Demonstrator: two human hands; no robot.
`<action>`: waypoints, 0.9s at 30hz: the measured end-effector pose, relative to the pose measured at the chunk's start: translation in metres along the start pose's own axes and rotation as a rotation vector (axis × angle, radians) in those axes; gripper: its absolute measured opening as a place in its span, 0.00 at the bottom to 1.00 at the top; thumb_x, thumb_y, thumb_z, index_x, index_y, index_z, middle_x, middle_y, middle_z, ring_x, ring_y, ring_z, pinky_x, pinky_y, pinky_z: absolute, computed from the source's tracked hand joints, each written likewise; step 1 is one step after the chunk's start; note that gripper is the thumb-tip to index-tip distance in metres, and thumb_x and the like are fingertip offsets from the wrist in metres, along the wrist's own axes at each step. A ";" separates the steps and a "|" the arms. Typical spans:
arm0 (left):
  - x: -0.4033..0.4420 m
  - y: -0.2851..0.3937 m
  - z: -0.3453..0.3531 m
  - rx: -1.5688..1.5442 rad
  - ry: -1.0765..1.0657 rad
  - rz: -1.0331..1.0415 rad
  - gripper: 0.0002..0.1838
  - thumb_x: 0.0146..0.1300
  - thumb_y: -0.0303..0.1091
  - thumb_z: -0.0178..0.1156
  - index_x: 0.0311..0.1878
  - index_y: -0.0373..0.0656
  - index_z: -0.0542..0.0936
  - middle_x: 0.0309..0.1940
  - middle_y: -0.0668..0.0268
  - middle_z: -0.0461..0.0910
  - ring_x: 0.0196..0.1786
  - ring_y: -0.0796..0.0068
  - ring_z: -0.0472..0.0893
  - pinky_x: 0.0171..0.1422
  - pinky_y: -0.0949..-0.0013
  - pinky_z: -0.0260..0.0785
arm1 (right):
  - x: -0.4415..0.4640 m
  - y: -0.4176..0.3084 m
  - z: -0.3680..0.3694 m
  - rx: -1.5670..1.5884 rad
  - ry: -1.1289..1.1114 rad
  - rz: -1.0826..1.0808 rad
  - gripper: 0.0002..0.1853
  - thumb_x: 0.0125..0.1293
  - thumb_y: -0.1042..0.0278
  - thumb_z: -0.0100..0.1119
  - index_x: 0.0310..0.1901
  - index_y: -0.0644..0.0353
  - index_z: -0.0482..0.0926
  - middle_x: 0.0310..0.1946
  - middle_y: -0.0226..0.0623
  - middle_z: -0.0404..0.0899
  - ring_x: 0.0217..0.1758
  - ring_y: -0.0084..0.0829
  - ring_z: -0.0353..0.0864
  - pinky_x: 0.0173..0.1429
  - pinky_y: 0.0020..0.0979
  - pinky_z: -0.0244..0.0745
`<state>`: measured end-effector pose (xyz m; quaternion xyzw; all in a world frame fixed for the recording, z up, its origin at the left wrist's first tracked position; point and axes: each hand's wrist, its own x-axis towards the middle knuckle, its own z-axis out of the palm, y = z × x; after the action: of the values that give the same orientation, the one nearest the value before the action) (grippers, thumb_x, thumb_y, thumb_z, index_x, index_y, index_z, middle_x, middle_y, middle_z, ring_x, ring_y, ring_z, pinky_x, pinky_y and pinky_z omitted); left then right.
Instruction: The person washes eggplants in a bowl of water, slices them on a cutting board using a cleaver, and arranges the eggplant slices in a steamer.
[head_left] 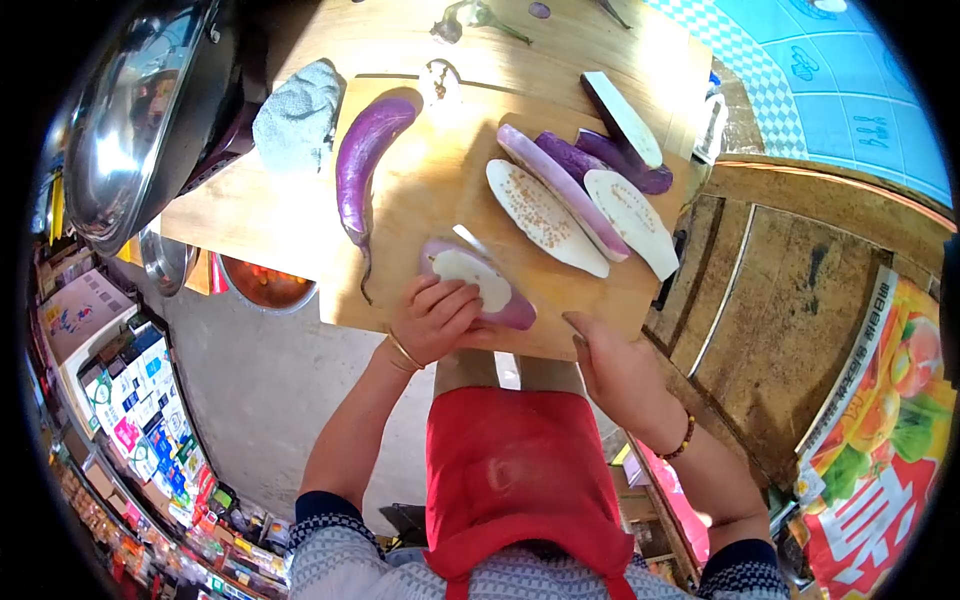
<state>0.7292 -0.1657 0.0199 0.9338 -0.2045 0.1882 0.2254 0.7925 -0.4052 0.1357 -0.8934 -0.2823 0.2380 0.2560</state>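
Note:
My left hand (440, 315) presses curled fingers onto a cut piece of eggplant (512, 308) lying near the front of the wooden cutting board (420, 225); its pale flesh faces up. A thin bright streak shows at its upper edge; I cannot tell whether it is a blade. My right hand (620, 370) is closed at the board's front edge, thumb stretched toward the piece, and what its fingers hold is hidden. A whole purple eggplant (365, 160) lies on the left. Several cut eggplant pieces (545, 215) are heaped on the right, some pale side up.
A grey cloth (298, 115) lies left of the board, beside a large shiny metal pan (135, 115). Eggplant stems (475, 20) are at the back. A basin with reddish contents (268, 285) stands lower left. Boxed goods (140, 410) fill the lower left; wooden furniture (780, 330) stands right.

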 end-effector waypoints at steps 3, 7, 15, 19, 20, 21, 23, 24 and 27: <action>-0.010 -0.001 0.000 0.039 0.030 -0.010 0.17 0.47 0.49 0.66 0.37 0.52 0.79 0.44 0.74 0.75 0.50 0.74 0.70 0.56 0.63 0.63 | 0.003 -0.021 -0.008 -0.208 -0.105 -0.047 0.14 0.57 0.74 0.50 0.47 0.59 0.71 0.36 0.42 0.77 0.26 0.43 0.78 0.29 0.36 0.74; -0.035 -0.002 0.013 0.030 -0.063 -0.088 0.19 0.47 0.51 0.65 0.41 0.54 0.81 0.46 0.74 0.74 0.55 0.65 0.69 0.58 0.56 0.62 | 0.000 -0.032 -0.003 -0.294 -0.078 -0.112 0.16 0.55 0.75 0.48 0.47 0.60 0.70 0.38 0.38 0.78 0.25 0.37 0.79 0.27 0.34 0.73; -0.062 -0.001 0.030 -0.334 -0.252 -0.449 0.20 0.49 0.53 0.63 0.44 0.56 0.81 0.51 0.73 0.73 0.61 0.60 0.66 0.62 0.52 0.57 | -0.002 -0.045 -0.005 -0.289 -0.219 -0.065 0.16 0.55 0.76 0.48 0.47 0.67 0.68 0.42 0.40 0.77 0.21 0.36 0.79 0.23 0.32 0.74; -0.048 -0.006 0.018 -0.007 -0.134 -0.123 0.20 0.48 0.53 0.64 0.44 0.57 0.82 0.50 0.73 0.74 0.60 0.60 0.67 0.62 0.55 0.57 | 0.001 -0.051 -0.006 -0.277 -0.253 -0.035 0.15 0.55 0.76 0.48 0.46 0.67 0.67 0.42 0.42 0.76 0.21 0.38 0.79 0.22 0.33 0.73; -0.046 -0.007 0.018 -0.010 -0.131 -0.126 0.20 0.48 0.53 0.64 0.44 0.57 0.82 0.50 0.73 0.74 0.60 0.60 0.67 0.62 0.55 0.57 | 0.003 -0.052 -0.005 -0.273 -0.247 -0.036 0.14 0.55 0.76 0.48 0.44 0.66 0.67 0.41 0.42 0.76 0.21 0.39 0.79 0.22 0.34 0.73; -0.043 -0.007 0.018 -0.013 -0.104 -0.122 0.19 0.48 0.52 0.64 0.43 0.57 0.82 0.49 0.74 0.74 0.58 0.63 0.68 0.60 0.57 0.58 | 0.005 -0.052 -0.004 -0.271 -0.241 -0.039 0.12 0.55 0.76 0.48 0.43 0.66 0.67 0.40 0.43 0.75 0.22 0.40 0.79 0.22 0.35 0.73; -0.037 -0.007 0.015 -0.017 -0.074 -0.118 0.19 0.48 0.52 0.64 0.42 0.57 0.82 0.48 0.75 0.75 0.57 0.66 0.69 0.59 0.59 0.58 | 0.014 -0.054 -0.002 -0.285 -0.285 -0.014 0.11 0.55 0.76 0.47 0.41 0.65 0.67 0.39 0.44 0.75 0.22 0.41 0.79 0.23 0.37 0.73; -0.032 -0.008 0.013 -0.020 -0.050 -0.092 0.18 0.47 0.52 0.64 0.41 0.57 0.82 0.47 0.76 0.75 0.55 0.68 0.70 0.58 0.60 0.59 | 0.017 -0.054 -0.002 -0.294 -0.326 0.006 0.09 0.56 0.76 0.47 0.40 0.64 0.66 0.38 0.45 0.75 0.22 0.42 0.79 0.23 0.38 0.73; -0.031 -0.007 0.011 -0.020 -0.020 -0.063 0.16 0.47 0.50 0.64 0.39 0.58 0.81 0.45 0.78 0.76 0.52 0.72 0.70 0.57 0.62 0.60 | 0.015 -0.055 -0.005 -0.287 -0.342 0.043 0.08 0.57 0.76 0.46 0.39 0.63 0.66 0.35 0.47 0.75 0.22 0.44 0.78 0.25 0.41 0.73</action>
<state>0.7088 -0.1566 -0.0058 0.9393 -0.1789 0.1695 0.2386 0.7852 -0.3585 0.1681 -0.8731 -0.3333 0.3489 0.0696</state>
